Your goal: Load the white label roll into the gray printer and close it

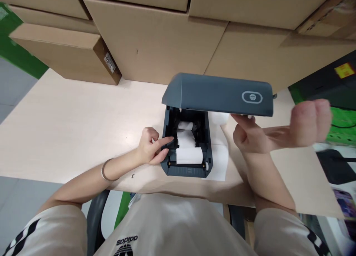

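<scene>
A dark grey label printer stands on the table with its lid raised. Inside lies a roll of white paper, and a white strip runs forward over the front roller. My left hand rests at the printer's left wall, index finger and thumb stretched apart, other fingers curled; it holds nothing. With fingers at the lid's lower right edge, my right hand grips it from below. Blurred fingers stick out to the right beside this hand; whose they are I cannot tell.
White paper lies partly under the printer's right side, and another white piece sits behind it. Large cardboard boxes line the back of the table. A flat box stands back left. At far right is a phone.
</scene>
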Action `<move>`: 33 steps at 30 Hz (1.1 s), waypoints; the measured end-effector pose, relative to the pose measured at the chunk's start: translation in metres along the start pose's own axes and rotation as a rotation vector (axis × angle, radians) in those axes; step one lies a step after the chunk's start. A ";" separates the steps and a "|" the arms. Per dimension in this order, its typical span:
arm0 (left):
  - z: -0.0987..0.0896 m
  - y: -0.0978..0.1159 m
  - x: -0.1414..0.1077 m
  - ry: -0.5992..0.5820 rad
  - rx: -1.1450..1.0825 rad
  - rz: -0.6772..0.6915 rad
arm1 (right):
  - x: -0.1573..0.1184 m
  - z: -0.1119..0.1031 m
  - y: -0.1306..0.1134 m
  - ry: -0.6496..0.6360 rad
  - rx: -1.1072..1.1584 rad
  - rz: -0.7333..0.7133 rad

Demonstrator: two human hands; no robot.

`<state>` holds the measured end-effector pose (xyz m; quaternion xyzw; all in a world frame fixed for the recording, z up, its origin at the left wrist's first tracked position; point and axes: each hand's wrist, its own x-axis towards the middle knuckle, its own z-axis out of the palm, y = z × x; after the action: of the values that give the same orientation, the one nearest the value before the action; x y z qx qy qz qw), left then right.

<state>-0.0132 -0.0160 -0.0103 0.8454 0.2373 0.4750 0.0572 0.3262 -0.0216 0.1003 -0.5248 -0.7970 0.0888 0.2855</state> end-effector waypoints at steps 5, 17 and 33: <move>-0.003 0.008 0.021 -0.256 -0.028 -0.091 | 0.002 0.014 -0.010 0.520 -0.203 -0.113; -0.004 0.003 0.023 -0.369 -0.143 -0.102 | 0.028 0.018 -0.012 0.260 -0.392 -0.070; -0.001 -0.003 0.026 -0.365 -0.184 -0.077 | 0.023 0.063 -0.047 -0.360 -0.077 -0.254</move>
<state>-0.0038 -0.0018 0.0094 0.8991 0.2106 0.3310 0.1943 0.2482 -0.0120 0.0775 -0.4063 -0.8976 0.1138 0.1274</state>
